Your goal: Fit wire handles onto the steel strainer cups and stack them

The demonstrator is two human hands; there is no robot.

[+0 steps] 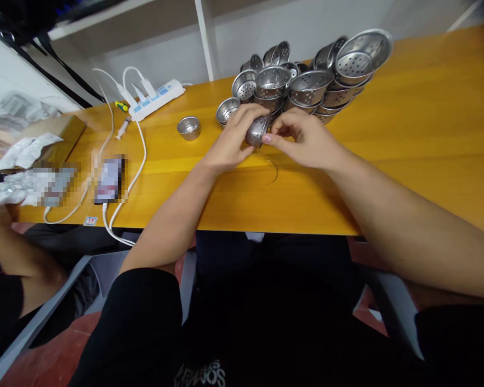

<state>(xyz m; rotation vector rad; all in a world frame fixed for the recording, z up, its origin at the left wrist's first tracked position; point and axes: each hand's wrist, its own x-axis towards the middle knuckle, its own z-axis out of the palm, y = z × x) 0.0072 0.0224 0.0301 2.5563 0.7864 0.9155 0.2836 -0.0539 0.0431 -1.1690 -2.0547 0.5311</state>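
My left hand [242, 129] is closed around a small perforated metal cup [257, 130], which is tipped on its side just above the table. At the cup's right edge, my right hand [300, 137] has thumb and forefinger pinched against the rim; whether anything thin sits between them is too small to tell. Right behind both hands rise stacks of similar perforated metal cups [308, 88]. One single cup [189, 128] stands upright to the left, apart from the stacks. A thin curved strand [275, 172] lies on the tabletop below my hands.
The yellow wooden table [427, 118] runs along a wall. To the left are a white power strip [157, 100] with cables, a syringe [123, 129], a phone [109, 180] and a cardboard box [70, 131]. Another person's arm [12, 247] is at far left.
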